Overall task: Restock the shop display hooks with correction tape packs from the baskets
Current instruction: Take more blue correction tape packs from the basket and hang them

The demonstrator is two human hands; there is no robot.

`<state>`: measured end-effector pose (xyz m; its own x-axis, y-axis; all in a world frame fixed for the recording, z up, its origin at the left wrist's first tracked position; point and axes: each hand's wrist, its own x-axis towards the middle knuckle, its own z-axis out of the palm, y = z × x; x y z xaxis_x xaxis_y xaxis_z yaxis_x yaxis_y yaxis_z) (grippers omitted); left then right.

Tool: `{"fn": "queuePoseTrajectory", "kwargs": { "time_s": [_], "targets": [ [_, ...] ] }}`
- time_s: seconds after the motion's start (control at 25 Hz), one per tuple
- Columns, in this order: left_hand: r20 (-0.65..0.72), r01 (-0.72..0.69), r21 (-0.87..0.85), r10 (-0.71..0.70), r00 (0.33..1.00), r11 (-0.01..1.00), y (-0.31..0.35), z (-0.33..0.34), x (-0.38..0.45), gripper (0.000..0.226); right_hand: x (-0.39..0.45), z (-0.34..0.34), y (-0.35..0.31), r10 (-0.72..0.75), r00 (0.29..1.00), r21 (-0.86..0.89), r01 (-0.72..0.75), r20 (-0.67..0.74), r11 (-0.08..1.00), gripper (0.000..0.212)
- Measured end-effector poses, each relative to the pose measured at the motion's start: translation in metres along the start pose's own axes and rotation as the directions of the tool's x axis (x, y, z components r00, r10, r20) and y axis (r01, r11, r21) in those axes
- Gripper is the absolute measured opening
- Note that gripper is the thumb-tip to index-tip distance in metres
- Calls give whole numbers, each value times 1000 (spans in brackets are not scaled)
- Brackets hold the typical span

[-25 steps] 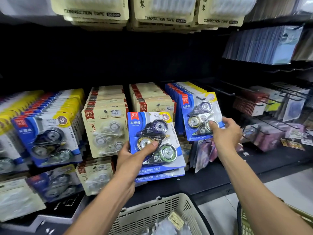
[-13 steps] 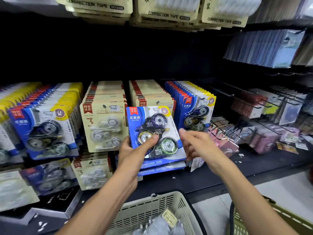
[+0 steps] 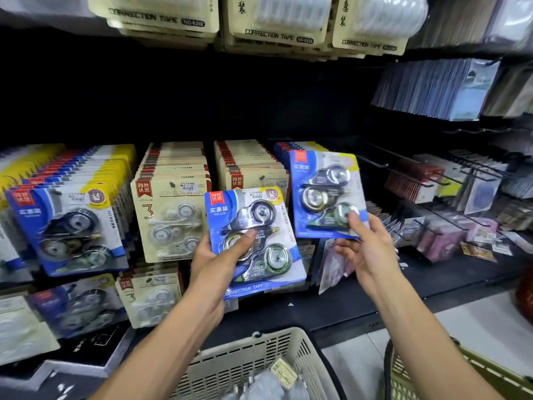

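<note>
My left hand point(image 3: 213, 264) grips a small stack of blue correction tape packs point(image 3: 259, 217), thumb across the front blister, held upright in front of the display. To its right, my right hand point(image 3: 369, 252) pinches the lower right corner of a single blue pack point(image 3: 320, 180). That pack is upright, just in front of the blue row on its hook point(image 3: 288, 147). I cannot tell whether the pack is on the hook. A white basket point(image 3: 245, 350) with clear-wrapped goods sits below my arms.
Beige three-packs point(image 3: 170, 217) fill the two middle hooks, and another blue row point(image 3: 66, 226) hangs at the left. Bare black hooks point(image 3: 403, 174) and pink items lie to the right. A green basket point(image 3: 496, 373) stands at the bottom right, above a black shelf ledge point(image 3: 331, 310).
A second ago my right hand was at a pack on the right blue row. It then came back empty to the stack and now holds another pack up by that row.
</note>
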<state>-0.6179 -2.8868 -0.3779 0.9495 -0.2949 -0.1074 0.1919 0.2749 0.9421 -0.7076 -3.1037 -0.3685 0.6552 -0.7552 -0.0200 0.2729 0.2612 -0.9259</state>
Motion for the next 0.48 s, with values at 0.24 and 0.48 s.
{"fn": "queuePoseTrajectory", "kwargs": {
  "time_s": [0.24, 0.48],
  "targets": [
    [-10, 3, -27, -3, 1000, 1000, -1, -2, 3, 42, 25, -44, 5, -30, 971, -142, -4, -236, 990, 28],
    [0, -3, -24, 3, 1000, 1000, -4, 3, 3, 45, 27, -43, 5, -89, 969, -204, 42, -229, 978, 23]
  ]
}}
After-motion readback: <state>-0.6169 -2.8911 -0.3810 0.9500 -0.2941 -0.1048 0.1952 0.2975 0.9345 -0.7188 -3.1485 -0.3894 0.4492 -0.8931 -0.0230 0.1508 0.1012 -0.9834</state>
